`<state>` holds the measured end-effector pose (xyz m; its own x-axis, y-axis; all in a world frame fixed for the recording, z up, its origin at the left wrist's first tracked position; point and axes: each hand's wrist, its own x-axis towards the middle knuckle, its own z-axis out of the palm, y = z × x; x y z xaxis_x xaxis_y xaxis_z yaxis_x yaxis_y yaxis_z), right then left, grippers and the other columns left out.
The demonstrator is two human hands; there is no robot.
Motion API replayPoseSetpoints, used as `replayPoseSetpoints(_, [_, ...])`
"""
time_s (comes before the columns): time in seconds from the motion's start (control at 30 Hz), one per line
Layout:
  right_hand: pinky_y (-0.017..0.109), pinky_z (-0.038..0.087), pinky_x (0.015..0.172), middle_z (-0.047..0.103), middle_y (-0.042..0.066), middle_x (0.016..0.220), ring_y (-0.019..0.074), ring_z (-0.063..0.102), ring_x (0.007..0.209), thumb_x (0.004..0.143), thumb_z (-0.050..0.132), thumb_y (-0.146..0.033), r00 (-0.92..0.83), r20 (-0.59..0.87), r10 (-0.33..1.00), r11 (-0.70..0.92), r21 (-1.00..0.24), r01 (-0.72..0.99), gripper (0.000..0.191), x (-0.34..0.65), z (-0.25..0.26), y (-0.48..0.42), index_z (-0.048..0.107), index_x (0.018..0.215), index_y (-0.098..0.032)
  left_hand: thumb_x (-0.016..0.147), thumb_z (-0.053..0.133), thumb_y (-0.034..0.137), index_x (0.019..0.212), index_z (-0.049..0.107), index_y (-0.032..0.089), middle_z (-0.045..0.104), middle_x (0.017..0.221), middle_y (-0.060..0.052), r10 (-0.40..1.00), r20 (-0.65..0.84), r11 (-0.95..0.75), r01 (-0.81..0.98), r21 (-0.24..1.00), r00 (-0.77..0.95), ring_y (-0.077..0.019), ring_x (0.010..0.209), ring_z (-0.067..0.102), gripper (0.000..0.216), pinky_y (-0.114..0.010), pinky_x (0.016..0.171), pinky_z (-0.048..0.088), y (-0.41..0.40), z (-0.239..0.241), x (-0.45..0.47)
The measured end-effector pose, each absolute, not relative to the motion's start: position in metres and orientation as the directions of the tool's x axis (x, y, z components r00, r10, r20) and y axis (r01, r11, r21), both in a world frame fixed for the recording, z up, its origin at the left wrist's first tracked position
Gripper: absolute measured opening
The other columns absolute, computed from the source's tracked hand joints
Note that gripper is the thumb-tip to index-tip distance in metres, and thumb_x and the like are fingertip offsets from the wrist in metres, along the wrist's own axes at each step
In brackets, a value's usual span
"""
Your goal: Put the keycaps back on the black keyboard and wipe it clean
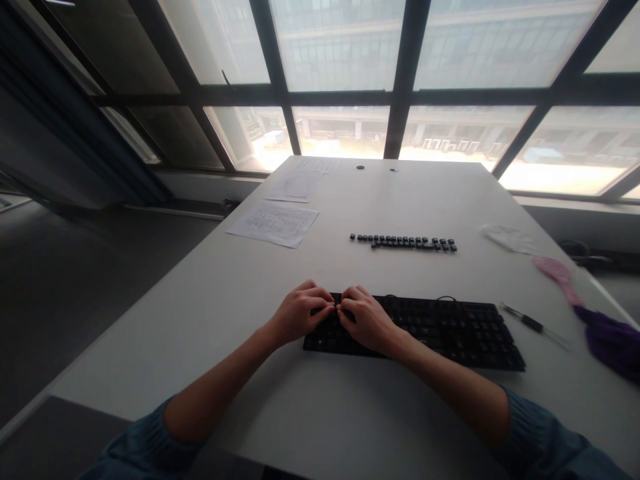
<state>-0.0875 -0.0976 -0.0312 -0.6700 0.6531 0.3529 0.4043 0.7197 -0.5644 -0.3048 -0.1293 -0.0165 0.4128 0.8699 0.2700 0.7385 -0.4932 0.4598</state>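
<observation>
A black keyboard [450, 333] lies flat on the white table in front of me. Over its upper left corner my left hand [303, 310] and my right hand [364, 317] meet, fingertips nearly touching. Both hands are closed in a pinch at the keys. Whatever sits between the fingertips is too small and dark to make out. Beyond the keyboard, loose black keycaps [405, 239] are lined up in two rows. To the right of the keyboard lies a keycap puller [533, 323] with a dark handle and wire ends.
Printed sheets of paper [275, 224] lie on the left of the white table [210, 320]. At the right edge are a clear plastic bag [509, 238], a pink item [554, 272] and a dark purple cloth [614, 343]. Windows [345, 127] stand behind the table.
</observation>
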Motion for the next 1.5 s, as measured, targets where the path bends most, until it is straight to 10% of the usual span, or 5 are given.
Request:
replayPoseSetpoints(0.27, [0.035,0.049,0.091,0.064,0.008,0.096,0.0212,0.056,0.096,0.096,0.058,-0.017,-0.689,0.344,0.638,0.744,-0.506,0.436,0.018,-0.090,-0.033,-0.097,0.069,0.083,-0.019,0.097,0.058,0.027,0.089,0.078,0.023,0.076,0.104,-0.005,0.858,0.321,-0.509,0.751,0.420,0.402,-0.0216,0.094,0.059,0.021,-0.036,0.088,0.050,-0.138,-0.025,-0.300])
replayPoseSetpoints(0.53, [0.035,0.047,0.092,0.068,0.007,0.102,0.0213,0.059,0.098,0.092,0.064,-0.017,-0.652,0.329,0.683,0.704,-0.535,0.467,0.011,-0.076,-0.014,-0.100,0.071,0.099,-0.022,0.098,0.058,0.038,0.091,0.076,0.021,0.076,0.098,-0.005,0.936,0.292,-0.346,0.668,0.658,0.197,-0.0185,0.089,0.064,0.026,-0.032,0.082,0.050,-0.116,-0.011,-0.302])
replayPoseSetpoints(0.9, [0.035,0.045,0.089,0.073,0.009,0.100,0.0241,0.062,0.097,0.090,0.065,-0.013,-0.412,0.366,0.835,0.541,-0.401,0.739,0.012,-0.016,-0.004,0.042,0.075,0.096,-0.017,0.083,0.077,0.022,0.097,0.079,0.020,0.078,0.099,-0.006,0.932,0.314,-0.321,0.815,0.483,0.181,-0.0219,0.088,0.065,0.015,-0.038,0.091,0.050,0.026,-0.005,-0.243])
replayPoseSetpoints(1.5, [0.036,0.035,0.086,0.073,0.011,0.099,0.0261,0.052,0.103,0.094,0.057,-0.014,-0.586,0.279,0.761,0.645,-0.219,0.733,0.019,-0.034,-0.038,0.101,0.076,0.091,-0.018,0.086,0.069,0.019,0.090,0.080,0.023,0.077,0.092,-0.005,0.921,0.311,-0.340,0.872,0.351,0.233,-0.0252,0.093,0.061,0.012,-0.036,0.085,0.050,0.070,-0.033,-0.210])
